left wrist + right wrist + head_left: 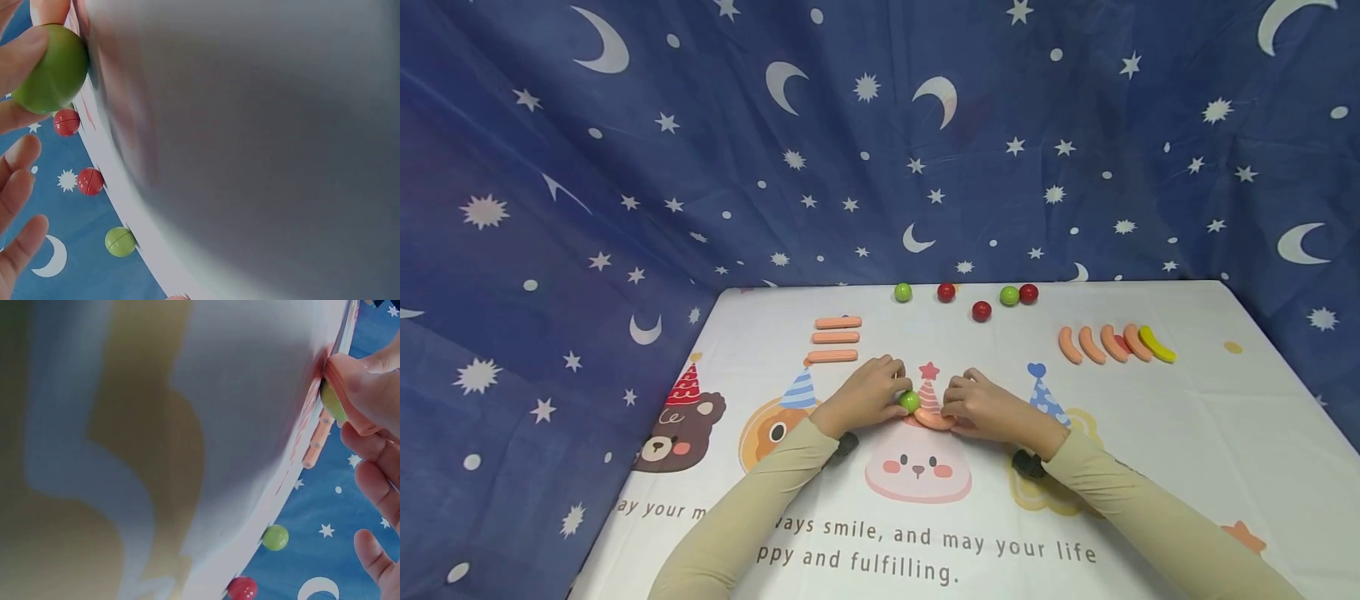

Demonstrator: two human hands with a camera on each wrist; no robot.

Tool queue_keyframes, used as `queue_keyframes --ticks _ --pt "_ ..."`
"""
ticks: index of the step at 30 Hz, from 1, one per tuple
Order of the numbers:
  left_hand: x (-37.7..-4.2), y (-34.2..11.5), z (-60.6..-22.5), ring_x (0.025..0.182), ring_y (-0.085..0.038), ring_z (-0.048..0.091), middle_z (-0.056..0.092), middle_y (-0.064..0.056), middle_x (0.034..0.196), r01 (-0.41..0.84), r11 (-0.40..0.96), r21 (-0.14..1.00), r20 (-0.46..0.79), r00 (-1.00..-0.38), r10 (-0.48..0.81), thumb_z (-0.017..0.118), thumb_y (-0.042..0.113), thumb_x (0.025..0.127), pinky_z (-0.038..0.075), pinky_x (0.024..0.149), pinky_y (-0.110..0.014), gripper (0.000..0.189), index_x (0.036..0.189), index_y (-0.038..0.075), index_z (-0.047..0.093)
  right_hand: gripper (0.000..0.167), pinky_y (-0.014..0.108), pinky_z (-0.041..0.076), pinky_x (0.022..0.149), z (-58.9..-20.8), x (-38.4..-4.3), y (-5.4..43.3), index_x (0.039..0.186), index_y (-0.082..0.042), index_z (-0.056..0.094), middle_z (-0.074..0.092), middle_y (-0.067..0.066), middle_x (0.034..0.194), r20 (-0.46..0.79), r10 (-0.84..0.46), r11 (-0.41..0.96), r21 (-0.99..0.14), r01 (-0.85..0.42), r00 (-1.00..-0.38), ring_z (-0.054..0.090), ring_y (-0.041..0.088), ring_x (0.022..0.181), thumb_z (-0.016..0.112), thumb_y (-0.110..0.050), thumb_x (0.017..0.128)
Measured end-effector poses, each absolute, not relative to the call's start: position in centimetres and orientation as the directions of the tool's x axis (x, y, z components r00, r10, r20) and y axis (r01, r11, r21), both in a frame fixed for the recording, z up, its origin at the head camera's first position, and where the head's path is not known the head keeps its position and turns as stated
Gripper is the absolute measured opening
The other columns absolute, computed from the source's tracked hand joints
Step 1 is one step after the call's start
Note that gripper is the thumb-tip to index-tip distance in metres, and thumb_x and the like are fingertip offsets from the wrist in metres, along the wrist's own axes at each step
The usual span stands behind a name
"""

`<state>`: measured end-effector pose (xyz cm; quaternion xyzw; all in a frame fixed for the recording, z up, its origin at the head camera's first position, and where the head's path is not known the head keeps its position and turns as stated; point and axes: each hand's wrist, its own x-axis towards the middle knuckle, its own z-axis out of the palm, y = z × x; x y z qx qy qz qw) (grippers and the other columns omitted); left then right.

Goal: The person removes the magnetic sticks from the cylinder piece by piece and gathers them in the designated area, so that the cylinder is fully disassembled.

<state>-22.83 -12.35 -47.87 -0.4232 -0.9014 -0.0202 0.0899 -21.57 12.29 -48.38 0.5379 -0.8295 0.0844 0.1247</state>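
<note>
Between its thumb and fingers, my left hand (867, 395) pinches a green ball (909, 402) just above the pink animal's printed hat; the left wrist view shows that green ball (55, 70) close up. My right hand (996, 408) pinches one end of a curved, sausage-like orange-pink piece (934, 418). This piece lies along the hat's lower edge, its left end beside the green ball. In the right wrist view the curved piece (350, 394) partly covers the ball (331, 400) behind it.
Straight sausage-like pieces (835, 337) lie in a stack at left. Several curved pieces (1092, 345) and a yellow curved piece (1157, 344) form a row at right. Red balls (981, 311) and green balls (903, 292) sit along the back edge, before a blue curtain (880, 167).
</note>
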Motion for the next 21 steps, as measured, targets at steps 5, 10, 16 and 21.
queue_keyframes --ticks 5,10,16,21 --pt "-22.8 -12.2 -47.9 0.085 -0.013 0.049 0.058 0.001 0.099 0.772 0.635 -0.037 0.172 -0.621 0.765 0.072 0.039 0.078 0.043 0.078 -0.029 0.028 0.098 0.020 0.067 0.017 0.029 0.040 0.078 -48.4 -21.6 12.3 0.087 -0.018 0.073 0.067 -0.008 0.083 0.311 -0.877 0.387 0.010 -0.922 -0.365 0.053 0.011 0.082 0.079 -0.020 0.072" --pt "-22.8 -12.3 -47.9 0.084 -0.013 0.048 0.058 0.001 0.098 0.770 0.637 -0.045 0.177 -0.621 0.763 0.071 0.040 0.079 0.043 0.077 -0.029 0.027 0.097 0.020 0.068 0.016 0.030 0.040 0.078 -48.2 -21.5 12.5 0.087 -0.017 0.073 0.067 -0.007 0.084 0.301 -0.885 0.374 0.003 -0.927 -0.356 0.052 0.011 0.082 0.079 -0.018 0.072" --pt "-22.8 -12.2 -47.9 0.085 -0.013 0.049 0.058 0.001 0.098 0.767 0.640 -0.041 0.169 -0.626 0.761 0.071 0.040 0.080 0.043 0.079 -0.029 0.026 0.097 0.020 0.067 0.015 0.030 0.040 0.077 -48.3 -21.4 13.4 0.087 -0.018 0.073 0.067 -0.008 0.084 0.307 -0.867 0.412 -0.004 -0.911 -0.393 0.052 0.010 0.082 0.078 -0.022 0.074" --pt "-22.7 -12.2 -47.8 0.083 -0.013 0.048 0.058 0.001 0.096 0.767 0.640 -0.039 0.189 -0.623 0.759 0.072 0.039 0.079 0.043 0.078 -0.029 0.025 0.094 0.020 0.066 0.019 0.033 0.041 0.075 -48.4 -21.6 14.5 0.083 -0.016 0.073 0.066 -0.006 0.079 0.376 -0.834 0.439 0.007 -0.899 -0.404 0.053 0.012 0.081 0.082 -0.022 0.068"
